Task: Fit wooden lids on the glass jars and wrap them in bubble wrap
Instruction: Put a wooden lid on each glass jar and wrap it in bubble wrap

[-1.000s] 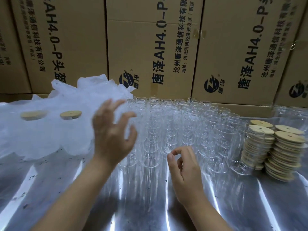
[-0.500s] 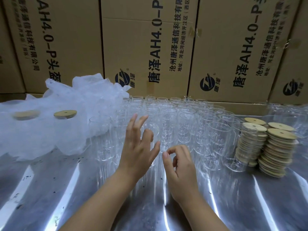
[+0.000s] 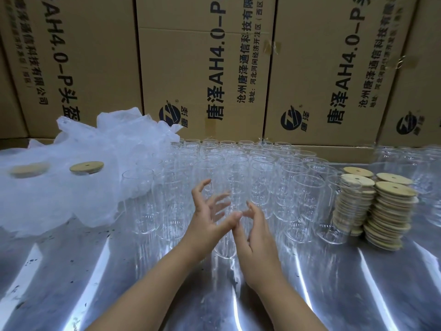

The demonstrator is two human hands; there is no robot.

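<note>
So the nearest glass jar (image 3: 225,250) stands upright between the left hand (image 3: 206,220) and right hand (image 3: 257,237), both grips wide and empty; lid stacks (image 3: 391,211) sit well right, nearer the right hand.

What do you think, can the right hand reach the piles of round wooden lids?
Probably yes. The right hand is open, and the piles of round wooden lids stand uncovered on its side; only clear glass jars beside them need skirting.
</note>
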